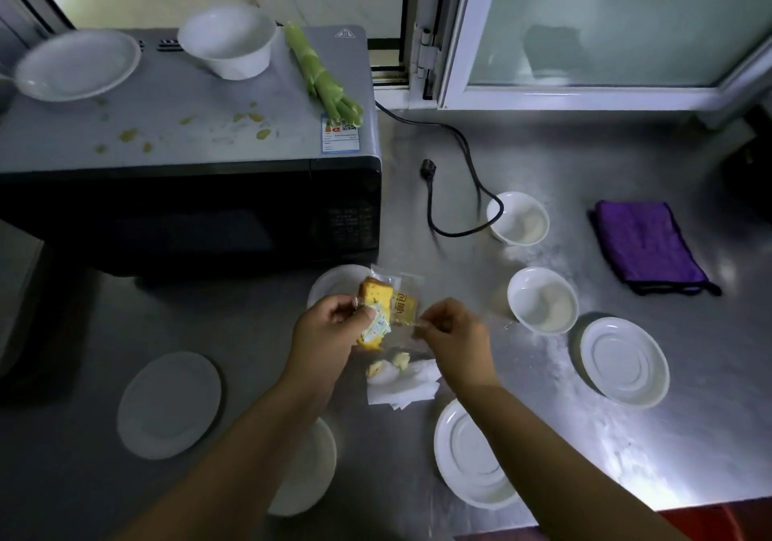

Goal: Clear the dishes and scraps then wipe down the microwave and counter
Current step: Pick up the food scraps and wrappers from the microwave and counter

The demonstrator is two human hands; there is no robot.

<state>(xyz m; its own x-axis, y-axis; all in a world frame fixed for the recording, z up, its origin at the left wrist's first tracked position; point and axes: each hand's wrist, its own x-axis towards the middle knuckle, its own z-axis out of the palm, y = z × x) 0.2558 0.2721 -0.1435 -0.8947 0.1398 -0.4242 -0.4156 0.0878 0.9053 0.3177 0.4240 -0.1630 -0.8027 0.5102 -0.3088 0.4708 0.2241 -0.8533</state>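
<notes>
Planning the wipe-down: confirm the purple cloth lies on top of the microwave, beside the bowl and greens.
Wrong place. The head view shows the purple cloth on the counter, right of the microwave. The bowl and greens are on top.

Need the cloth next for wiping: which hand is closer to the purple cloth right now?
Right. The right hand pinches the clear wrapper mid-counter, with two bowls between it and the purple cloth. The left hand, holding the cake, is farther off toward the microwave.
</notes>
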